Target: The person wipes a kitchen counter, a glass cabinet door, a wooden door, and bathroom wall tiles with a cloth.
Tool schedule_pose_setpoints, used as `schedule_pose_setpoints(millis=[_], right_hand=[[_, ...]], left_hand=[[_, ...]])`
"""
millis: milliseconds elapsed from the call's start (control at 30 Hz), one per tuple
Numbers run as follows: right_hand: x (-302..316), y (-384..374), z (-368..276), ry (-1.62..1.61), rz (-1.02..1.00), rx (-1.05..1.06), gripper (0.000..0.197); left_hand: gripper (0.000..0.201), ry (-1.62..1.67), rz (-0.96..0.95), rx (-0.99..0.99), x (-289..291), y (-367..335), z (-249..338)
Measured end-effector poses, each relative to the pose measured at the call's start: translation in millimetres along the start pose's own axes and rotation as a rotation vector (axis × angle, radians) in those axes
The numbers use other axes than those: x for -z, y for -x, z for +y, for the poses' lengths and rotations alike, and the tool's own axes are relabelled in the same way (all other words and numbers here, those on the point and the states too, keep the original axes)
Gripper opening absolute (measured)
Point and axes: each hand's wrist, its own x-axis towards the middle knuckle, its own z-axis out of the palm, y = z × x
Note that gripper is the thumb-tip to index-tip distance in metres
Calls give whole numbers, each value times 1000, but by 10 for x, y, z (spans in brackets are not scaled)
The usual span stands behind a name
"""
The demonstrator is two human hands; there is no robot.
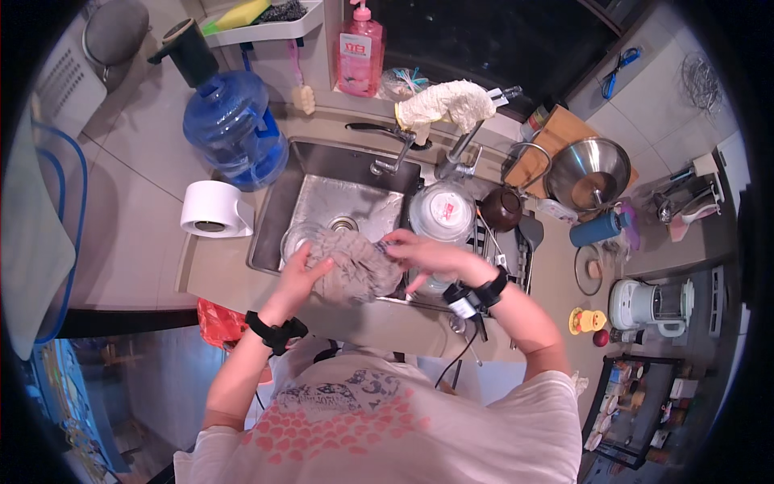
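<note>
Cloth (355, 268), greyish-beige and heavily crumpled, is held in the grip of left hand (300, 284) and right hand (427, 255).

We read: cloth (359, 270) plain grey-beige, over the sink's near edge. Sink (272, 198) silver-grey. Jug (230, 133) see-through blue, pump (191, 52) dark green, by the sink's far left corner. Paper roll (211, 199) white. Soap bottle (360, 60) pink. Shirt (347, 419) off-white, pink petal-like print plus grey-blue motif.
</note>
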Motion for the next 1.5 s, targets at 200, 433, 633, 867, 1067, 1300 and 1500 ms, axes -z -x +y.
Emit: schedule_pose_setpoints(millis=[200, 433, 633, 867, 1067, 1300, 1500], right_hand=[[1558, 20, -211, 649, 748, -21, 29], [2280, -500, 296, 1725, 1076, 48, 44], [2382, -356, 316, 1766, 922, -521, 37], [2269, -496, 277, 1800, 972, 134, 50], [2464, -727, 451, 1895, 860, -233, 43], [2501, -750, 411, 1720, 834, -257, 42], [2333, -549, 661, 1645, 1110, 4, 41]], left_hand=[[56, -87, -52, -111, -80, -410, 372], [57, -177, -93, 50, -279, -1154, -41], [66, -614, 190, -124, -363, -1614, -248], [47, -534, 175, -48, -487, -1770, -153], [46, -364, 109, -55, -507, -1750, -39], [40, -291, 88, 48, -522, -1800, -56], [37, -457, 175, -55, -639, -1877, -67]])
